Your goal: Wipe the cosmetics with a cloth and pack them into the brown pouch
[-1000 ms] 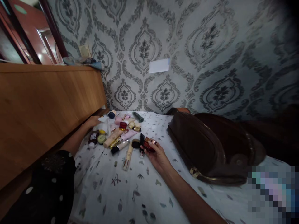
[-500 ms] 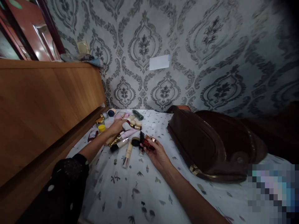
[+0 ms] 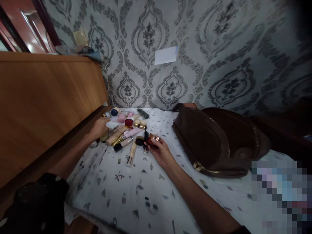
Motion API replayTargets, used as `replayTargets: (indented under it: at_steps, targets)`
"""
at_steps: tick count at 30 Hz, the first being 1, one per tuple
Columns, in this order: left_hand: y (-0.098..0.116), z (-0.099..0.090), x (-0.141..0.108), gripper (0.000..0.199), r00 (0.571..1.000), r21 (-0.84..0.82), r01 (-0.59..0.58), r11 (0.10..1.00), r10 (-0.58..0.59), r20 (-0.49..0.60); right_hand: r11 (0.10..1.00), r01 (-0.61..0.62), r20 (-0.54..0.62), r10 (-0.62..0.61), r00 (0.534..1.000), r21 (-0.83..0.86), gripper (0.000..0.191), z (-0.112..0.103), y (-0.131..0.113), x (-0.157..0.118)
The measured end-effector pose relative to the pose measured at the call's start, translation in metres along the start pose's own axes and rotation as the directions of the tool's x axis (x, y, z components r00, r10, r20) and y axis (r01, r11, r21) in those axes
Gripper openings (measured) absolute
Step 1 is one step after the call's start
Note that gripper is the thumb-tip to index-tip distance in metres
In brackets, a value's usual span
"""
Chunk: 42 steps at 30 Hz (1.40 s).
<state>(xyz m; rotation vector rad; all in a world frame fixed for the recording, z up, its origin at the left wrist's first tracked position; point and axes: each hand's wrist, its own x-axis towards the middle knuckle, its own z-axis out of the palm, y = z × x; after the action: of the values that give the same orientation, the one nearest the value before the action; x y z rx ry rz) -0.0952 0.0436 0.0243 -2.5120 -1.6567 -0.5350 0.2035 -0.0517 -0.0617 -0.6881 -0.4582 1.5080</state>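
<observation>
My left hand (image 3: 99, 127) is over the left side of a group of cosmetics, its fingers closed at a blurred white item (image 3: 112, 124) whose kind I cannot make out. A red jar (image 3: 128, 122) stands to its right. In my right hand (image 3: 162, 151) is a small reddish-brown cosmetic container (image 3: 151, 140) with a shiny copper-coloured part, held between thumb and fingers. Close to it are a black round lid (image 3: 139, 140) and a beige tube (image 3: 131, 154). A bottle with a black cap (image 3: 123, 143) and a pink tube (image 3: 134, 131) lie between my hands.
A large dark brown bag (image 3: 207, 143) lies on the right of the patterned white sheet (image 3: 136, 191). A wooden panel (image 3: 48, 97) borders the left side. Behind is a patterned wall (image 3: 170, 29). A dark green tube (image 3: 143, 113) lies at the back.
My left hand has moved left from beside the red jar, with the white item apparently in it, uncovering the jar. My right hand keeps hold of the reddish-brown container. The view has tilted slightly.
</observation>
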Motion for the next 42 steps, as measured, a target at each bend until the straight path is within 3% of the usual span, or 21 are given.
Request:
replayTargets:
  at_steps: [5,7,10,13,17,20,22,25,26,31,36,39,42]
  targets:
    - [0.062,0.022,-0.039,0.061,0.972,-0.091,-0.233,0.968,0.235,0.013,1.0,0.031,-0.04,-0.03,0.999,0.005,0.041,-0.002,0.0,0.001]
    - [0.088,0.036,-0.06,0.064,0.902,-0.106,-0.427,0.898,0.431,0.01,0.998,0.055,-0.048,-0.055,0.997,0.011,0.04,-0.003,0.0,0.002]
    - [0.114,0.053,-0.081,0.054,0.811,-0.08,-0.58,0.811,0.584,0.038,0.996,0.083,-0.042,-0.082,0.996,0.018,0.039,-0.004,0.0,0.003]
    - [0.122,0.066,-0.08,0.048,0.795,-0.008,-0.601,0.799,0.599,0.101,0.995,0.093,-0.043,-0.091,0.995,0.025,0.04,-0.003,0.0,0.002]
    - [0.121,0.073,-0.059,0.041,0.854,0.067,-0.516,0.854,0.507,0.115,0.994,0.106,-0.049,-0.105,0.993,0.028,0.039,-0.002,0.0,0.0]
    - [0.126,0.071,-0.055,0.039,0.867,0.054,-0.495,0.867,0.491,0.083,0.992,0.121,-0.06,-0.12,0.991,0.023,0.037,-0.002,0.0,-0.001]
    - [0.135,0.07,-0.059,0.041,0.831,0.035,-0.555,0.831,0.553,0.059,0.991,0.136,-0.065,-0.134,0.989,0.017,0.038,-0.002,0.0,0.0]
    - [0.151,0.072,-0.064,0.034,0.722,0.009,-0.691,0.722,0.69,0.052,0.986,0.164,-0.095,-0.161,0.982,0.023,0.042,-0.002,0.001,0.001]
    - [0.154,0.073,-0.064,0.03,0.716,0.007,-0.697,0.717,0.695,0.063,0.984,0.175,-0.109,-0.171,0.979,0.031,0.043,-0.002,0.001,0.001]
    - [0.143,0.07,-0.049,0.025,0.876,0.041,-0.481,0.876,0.479,0.048,0.981,0.19,-0.129,-0.183,0.975,0.043,0.045,-0.002,0.001,0.0]
    - [0.127,0.05,-0.049,0.033,0.924,-0.036,-0.381,0.924,0.379,-0.047,0.981,0.194,-0.074,-0.196,0.978,-0.03,0.051,0.0,0.003,0.0]
    - [0.124,0.036,-0.051,0.03,0.957,-0.297,-0.266,0.917,0.213,-0.199,0.964,0.227,-0.051,-0.236,0.97,-0.14,0.061,0.002,0.007,-0.002]
    - [0.12,0.022,-0.049,0.025,0.959,-0.543,-0.17,0.822,0.011,-0.283,0.92,0.257,-0.037,-0.28,0.959,-0.296,0.068,0.004,0.009,-0.008]
